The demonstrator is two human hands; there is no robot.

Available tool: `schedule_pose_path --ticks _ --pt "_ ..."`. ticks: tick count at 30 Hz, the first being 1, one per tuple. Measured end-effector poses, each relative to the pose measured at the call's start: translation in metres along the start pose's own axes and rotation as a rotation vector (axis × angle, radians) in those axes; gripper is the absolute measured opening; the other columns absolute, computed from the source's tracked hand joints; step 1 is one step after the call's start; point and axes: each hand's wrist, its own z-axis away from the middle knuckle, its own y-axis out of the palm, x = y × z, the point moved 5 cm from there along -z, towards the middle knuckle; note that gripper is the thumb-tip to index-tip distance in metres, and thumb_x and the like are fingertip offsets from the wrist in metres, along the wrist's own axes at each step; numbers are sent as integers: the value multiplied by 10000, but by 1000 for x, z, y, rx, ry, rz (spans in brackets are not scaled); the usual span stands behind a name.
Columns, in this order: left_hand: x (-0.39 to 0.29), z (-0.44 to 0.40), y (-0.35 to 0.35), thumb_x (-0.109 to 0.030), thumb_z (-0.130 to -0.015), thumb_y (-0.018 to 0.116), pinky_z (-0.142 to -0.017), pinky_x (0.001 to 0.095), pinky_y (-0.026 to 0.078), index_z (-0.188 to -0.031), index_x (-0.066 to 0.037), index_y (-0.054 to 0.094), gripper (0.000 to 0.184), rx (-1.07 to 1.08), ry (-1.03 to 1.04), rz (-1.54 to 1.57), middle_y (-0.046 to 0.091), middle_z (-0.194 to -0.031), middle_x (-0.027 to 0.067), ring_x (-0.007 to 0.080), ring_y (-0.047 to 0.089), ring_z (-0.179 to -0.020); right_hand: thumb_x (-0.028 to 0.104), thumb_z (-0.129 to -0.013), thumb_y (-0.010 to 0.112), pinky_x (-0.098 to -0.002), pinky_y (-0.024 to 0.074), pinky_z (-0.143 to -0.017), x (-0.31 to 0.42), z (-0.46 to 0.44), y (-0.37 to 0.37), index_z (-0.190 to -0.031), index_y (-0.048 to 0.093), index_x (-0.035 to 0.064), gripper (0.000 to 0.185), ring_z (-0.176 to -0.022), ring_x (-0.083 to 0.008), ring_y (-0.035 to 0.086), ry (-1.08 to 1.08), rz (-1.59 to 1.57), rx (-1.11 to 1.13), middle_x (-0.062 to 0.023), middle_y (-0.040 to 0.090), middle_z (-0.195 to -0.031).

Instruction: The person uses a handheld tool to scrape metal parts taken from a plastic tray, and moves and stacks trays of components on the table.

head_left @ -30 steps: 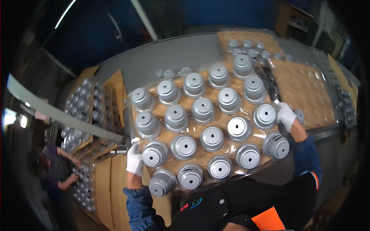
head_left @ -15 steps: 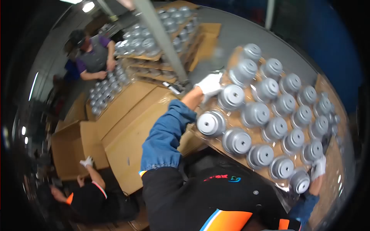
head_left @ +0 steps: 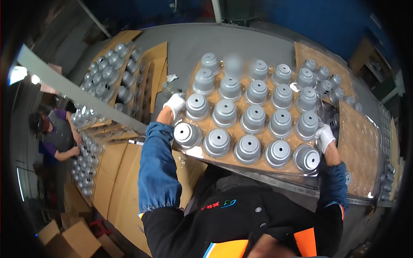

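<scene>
A plastic-covered cardboard tray (head_left: 206,124) lies in front of my body, carrying rows of upright silver cup-shaped metal parts (head_left: 253,119). My left hand (head_left: 175,104), in a white glove, is closed on the tray's left edge beside the outer cups. On the opposite side, my right hand (head_left: 325,136), also gloved, grips the right edge close to a silver part (head_left: 307,125). The fingertips of both hands are partly hidden at the edges. One cup-shaped part in the back row is blurred.
Stacked trays of silver parts (head_left: 107,69) stand at left behind a slanted metal post (head_left: 81,92). A co-worker (head_left: 60,133) handles parts there. Large cardboard (head_left: 129,172) and open boxes (head_left: 79,238) are at lower left. Another brown tray (head_left: 359,150) lies right.
My view has turned, so the loaded tray now appears level and more central. Both hands remain at its two sides. The nearer person at lower left is out of view.
</scene>
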Motion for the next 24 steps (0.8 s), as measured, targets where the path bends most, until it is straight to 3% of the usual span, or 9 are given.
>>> schedule_pose_path --ticks 3,6,11,14,16,17,19,21,24 --pt "34 -15 11 23 -810 490 -678 350 513 -1257 28 512 448 -4 -98 239 635 -1044 158 239 628 -863 -137 -492 457 -250 456 -547 -11 -12 -5 -1052 609 -51 586 -685 -178 621 55 63 -44 -61 660 -849" --pt "42 -18 16 20 -809 501 -597 345 509 -1199 -3 556 395 113 -110 394 650 -915 102 193 628 -732 -142 -497 465 -254 466 -565 -13 -7 -6 -1072 600 -51 598 -702 -179 622 96 72 -42 -60 659 -859" --pt "53 -16 15 20 -804 509 -535 320 485 -1152 -24 579 357 106 -108 453 642 -821 60 174 608 -638 -146 -516 483 -268 485 -609 -30 -6 1 -1091 592 -43 594 -747 -185 625 115 -83 12 -63 655 -904" --pt "46 -9 18 2 -821 526 -522 307 474 -1138 -34 589 325 138 -124 500 649 -830 63 165 608 -640 -122 -543 476 -291 446 -501 -48 -6 3 -1134 552 -29 603 -623 -201 563 206 -94 -28 -67 597 -818" --pt "28 1 16 -15 -837 532 -544 304 478 -1106 -33 610 281 59 -97 382 653 -839 66 158 607 -662 -126 -539 476 -307 472 -571 -45 -2 5 -1119 555 -33 593 -675 -207 577 218 -72 -8 -59 595 -827" --pt "30 -5 13 -24 -862 514 -579 307 488 -1054 -22 631 225 21 1 337 655 -868 69 161 609 -713 -124 -535 476 -306 478 -620 -40 -2 5 -1112 556 -36 589 -711 -216 586 152 -75 -27 -60 602 -842" --pt "2 13 12 -21 -869 500 -601 309 489 -1038 -14 634 216 -15 -31 320 651 -877 71 160 605 -738 -118 -519 472 -289 474 -743 -17 3 10 -1096 562 -42 589 -809 -229 606 53 -63 -34 -68 624 -904" --pt "6 15 2 -8 -881 457 -649 323 490 -1023 10 629 224 -51 -44 167 638 -888 82 162 593 -778 -99 -509 464 -269 478 -719 -16 -7 -6 -1093 581 -33 600 -815 -195 616 -17 -23 4 -69 643 -926" --pt "-2 32 -14 -57 -752 579 -655 324 484 -1008 29 620 273 -135 192 -141 625 -829 83 159 568 -746 -57 -553 449 -218 458 -607 15 4 9 -1119 590 -14 585 -728 -124 600 -57 59 68 -34 646 -920"
